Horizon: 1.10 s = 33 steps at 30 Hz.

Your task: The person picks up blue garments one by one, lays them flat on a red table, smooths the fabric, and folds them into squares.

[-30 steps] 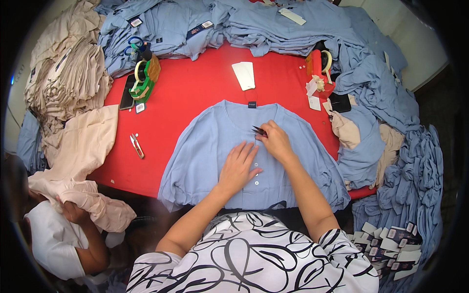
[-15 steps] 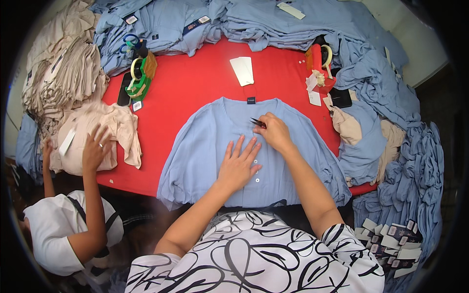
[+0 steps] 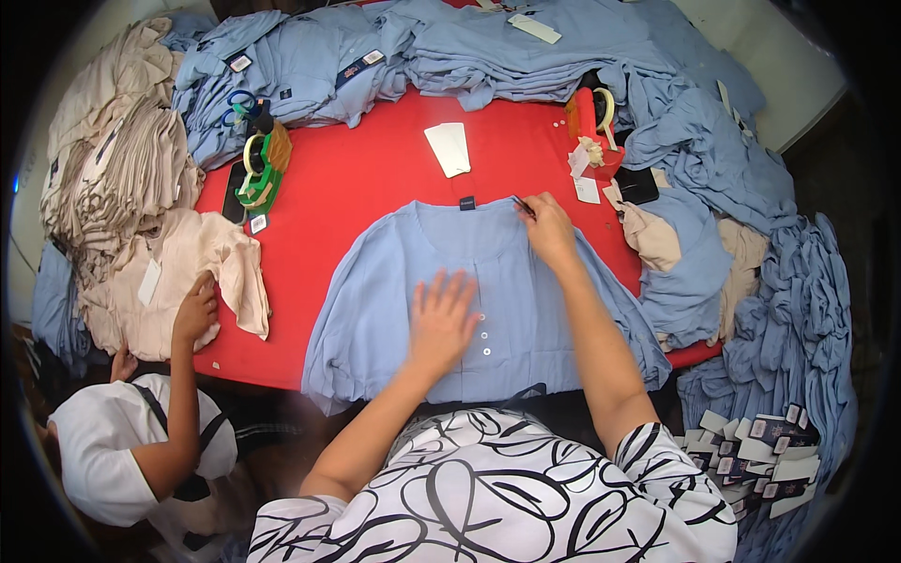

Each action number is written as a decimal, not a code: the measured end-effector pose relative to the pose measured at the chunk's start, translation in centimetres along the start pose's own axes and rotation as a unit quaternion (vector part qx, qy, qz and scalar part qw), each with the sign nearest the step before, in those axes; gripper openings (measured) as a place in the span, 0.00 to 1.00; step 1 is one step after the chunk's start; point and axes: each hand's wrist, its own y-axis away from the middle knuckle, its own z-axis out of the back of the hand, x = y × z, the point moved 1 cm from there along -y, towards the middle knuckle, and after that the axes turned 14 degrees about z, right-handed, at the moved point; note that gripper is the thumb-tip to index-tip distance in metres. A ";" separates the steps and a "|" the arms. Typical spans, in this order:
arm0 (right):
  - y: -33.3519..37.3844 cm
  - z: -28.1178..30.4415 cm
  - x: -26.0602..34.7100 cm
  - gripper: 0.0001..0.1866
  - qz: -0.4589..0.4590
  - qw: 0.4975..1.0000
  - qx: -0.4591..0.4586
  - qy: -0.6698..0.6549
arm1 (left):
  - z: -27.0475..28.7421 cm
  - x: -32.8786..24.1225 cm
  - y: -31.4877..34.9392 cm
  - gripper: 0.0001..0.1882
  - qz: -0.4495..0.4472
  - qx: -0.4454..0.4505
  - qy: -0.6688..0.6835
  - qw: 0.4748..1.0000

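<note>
A light blue blouse (image 3: pixel 380 300) with white buttons down its front lies spread flat before me, its dark neck label (image 3: pixel 466 203) at the top. My right hand (image 3: pixel 549 233) is closed round small dark thread snips (image 3: pixel 523 206), whose tips reach the right side of the neckline. Over the middle of the blouse, left of the buttons, my left hand (image 3: pixel 441 324) has its fingers spread and holds nothing. Motion blurs it, so whether it touches the cloth I cannot tell. White card tags (image 3: pixel 447 150) lie just beyond the collar.
A green tape dispenser (image 3: pixel 266 174) stands at left, a red one (image 3: pixel 584 114) at right. Blue garments (image 3: pixel 526 61) pile along the far edge, beige ones (image 3: pixel 113 141) at left. A co-worker's hand (image 3: pixel 195 310) rests on a beige garment (image 3: pixel 178 272). Tags (image 3: pixel 760 460) cluster at lower right.
My right hand has moved the snips up and right, from the chest to the neckline's right side. My left hand has shifted slightly down and left. The co-worker's hands have moved lower.
</note>
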 end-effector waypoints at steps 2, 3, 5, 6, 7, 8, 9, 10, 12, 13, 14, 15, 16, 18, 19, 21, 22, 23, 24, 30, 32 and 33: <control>-0.4 0.4 -0.8 0.12 0.003 0.998 0.019 0.063 | 0.8 2.1 -1.4 0.31 0.032 -0.025 -0.017 0.999; -0.5 0.3 -0.9 0.13 0.002 0.998 0.029 0.061 | 1.3 3.3 -2.5 0.31 0.050 -0.036 -0.037 0.997; -1.2 0.1 -0.1 0.14 0.006 0.997 0.052 0.052 | 2.3 4.1 -3.0 0.31 0.059 -0.048 -0.060 0.995; -1.3 0.0 0.4 0.14 -0.001 0.998 0.051 0.049 | 2.8 4.3 -2.7 0.30 0.048 -0.049 -0.062 0.996; -1.4 0.4 1.1 0.14 -0.008 0.998 0.048 0.047 | 3.4 4.3 -2.7 0.30 0.036 -0.049 -0.063 0.996; -1.4 0.3 1.7 0.14 -0.015 0.998 0.047 0.044 | 4.3 4.9 -2.4 0.29 0.073 -0.070 -0.041 0.994; -1.4 -0.8 2.2 0.14 0.026 0.997 0.062 0.042 | 5.3 5.9 -1.8 0.29 0.109 -0.092 -0.019 0.990; -1.0 -1.9 2.8 0.15 0.063 0.994 0.074 0.044 | 6.1 6.9 -1.2 0.28 0.141 -0.110 0.006 0.984; 0.1 -5.0 6.2 0.16 0.109 0.985 0.133 0.011 | 6.9 10.1 0.2 0.21 0.284 -0.186 -0.016 0.941; 0.4 -6.6 9.1 0.17 0.123 0.976 0.178 -0.021 | 7.5 11.4 0.8 0.18 0.302 -0.163 -0.023 0.939; 0.4 -8.5 10.7 0.18 0.169 0.975 0.142 -0.016 | 8.1 12.5 0.9 0.15 0.316 -0.141 -0.028 0.938; 0.4 -10.4 11.6 0.18 0.214 0.971 0.106 -0.012 | 8.5 13.2 0.8 0.12 0.331 -0.119 -0.034 0.936; 0.1 -11.9 12.2 0.19 0.236 0.969 0.078 0.009 | 9.0 13.7 0.2 0.11 0.350 -0.114 0.061 0.928; -0.8 -13.9 12.3 0.20 0.271 0.961 0.020 0.054 | 9.7 14.6 -1.6 0.08 0.374 -0.099 0.251 0.887; -0.9 -14.4 12.3 0.21 0.284 0.956 0.016 0.072 | 10.3 16.1 -1.4 0.09 0.380 -0.071 0.268 0.883; -0.8 -14.7 11.8 0.22 0.304 0.946 0.008 0.116 | 11.5 19.4 -0.6 0.12 0.383 -0.008 0.304 0.872; -0.7 -14.7 11.7 0.22 0.303 0.946 0.011 0.118 | 11.5 19.3 -0.4 0.12 0.372 0.002 0.282 0.884; -0.8 -14.6 11.7 0.22 0.301 0.946 0.012 0.119 | 12.2 18.8 -0.2 0.13 0.359 0.011 0.258 0.897; -0.8 -14.5 11.8 0.22 0.299 0.947 0.012 0.120 | 13.0 18.5 0.1 0.14 0.345 0.021 0.234 0.909; -5.2 -11.1 8.6 0.18 0.108 0.992 0.024 -0.067 | 14.9 19.6 7.9 0.17 0.400 0.063 0.211 0.890; -8.4 -7.1 4.7 0.22 -0.026 0.999 0.025 0.039 | 14.7 18.3 9.1 0.18 0.382 -0.016 0.111 0.917; -9.4 -5.4 1.5 0.23 -0.031 0.993 0.024 0.111 | 14.3 17.3 8.8 0.18 0.334 -0.070 0.036 0.939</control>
